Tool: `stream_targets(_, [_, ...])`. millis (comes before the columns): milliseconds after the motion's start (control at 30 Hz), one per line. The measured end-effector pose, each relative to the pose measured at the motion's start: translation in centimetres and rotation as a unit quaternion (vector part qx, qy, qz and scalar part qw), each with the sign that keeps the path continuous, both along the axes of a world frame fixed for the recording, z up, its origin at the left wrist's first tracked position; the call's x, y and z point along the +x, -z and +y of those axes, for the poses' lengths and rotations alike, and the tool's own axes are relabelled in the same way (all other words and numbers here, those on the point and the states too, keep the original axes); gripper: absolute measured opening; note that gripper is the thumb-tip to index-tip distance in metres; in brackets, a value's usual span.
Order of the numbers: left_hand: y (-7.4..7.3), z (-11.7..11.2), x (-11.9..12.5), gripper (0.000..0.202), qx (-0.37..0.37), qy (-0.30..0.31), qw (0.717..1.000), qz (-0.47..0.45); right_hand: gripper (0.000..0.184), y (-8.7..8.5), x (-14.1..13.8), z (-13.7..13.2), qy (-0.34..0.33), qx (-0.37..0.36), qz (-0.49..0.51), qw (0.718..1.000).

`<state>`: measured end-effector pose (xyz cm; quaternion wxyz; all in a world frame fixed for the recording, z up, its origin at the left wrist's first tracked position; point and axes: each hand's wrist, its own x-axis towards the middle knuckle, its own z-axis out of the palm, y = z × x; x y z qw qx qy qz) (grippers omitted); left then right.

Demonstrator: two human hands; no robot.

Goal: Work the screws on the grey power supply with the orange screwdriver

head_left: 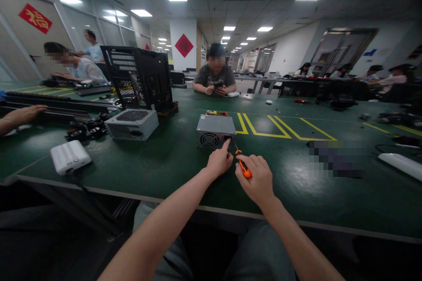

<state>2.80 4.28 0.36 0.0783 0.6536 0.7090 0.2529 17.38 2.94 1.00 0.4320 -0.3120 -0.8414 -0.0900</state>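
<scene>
A grey computer power supply (216, 125) lies on the green table in front of me, its round fan grille facing my side. My left hand (220, 160) reaches to its near face. The index finger is stretched out and touches the right part of that face, by the socket; the other fingers are partly curled and hold nothing that I can see. In my right hand (257, 178) is an orange-handled screwdriver (245, 169), closed in the fingers. Its thin shaft slants up to the power supply's lower right edge, and the exact tip contact is too small to tell.
A second power supply (133, 124) and an open black computer case (141, 77) stand to the left. Nearer is a white box-shaped device (70, 157). Another person's hand (24, 118) reaches in at far left. A person (214, 74) sits opposite. Yellow tape lines (270, 135) mark the table.
</scene>
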Motion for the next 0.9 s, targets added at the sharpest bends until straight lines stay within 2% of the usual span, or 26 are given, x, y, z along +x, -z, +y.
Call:
stream_targets(267, [0.19, 0.1, -0.23, 0.061, 0.01, 0.007, 0.999, -0.037, 0.019, 0.38, -0.17, 0.08, 0.016, -0.003, -0.002, 1.0])
stream_targets(400, [0.28, 0.16, -0.17, 0.061, 0.012, 0.006, 0.999, -0.035, 0.021, 0.49, -0.16, 0.08, 0.016, -0.031, 0.012, 0.999])
stream_targets(600, [0.23, 0.17, 0.01, 0.061, 0.004, 0.0, 1.0, -0.03, 0.016, 0.4, -0.15, 0.02, 0.001, -0.02, -0.011, 1.0])
stream_targets(900, [0.3, 0.12, 0.04, 0.059, 0.013, -0.001, 0.999, -0.031, 0.017, 0.08, -0.16, -0.29, -0.001, -0.032, -0.017, 0.999])
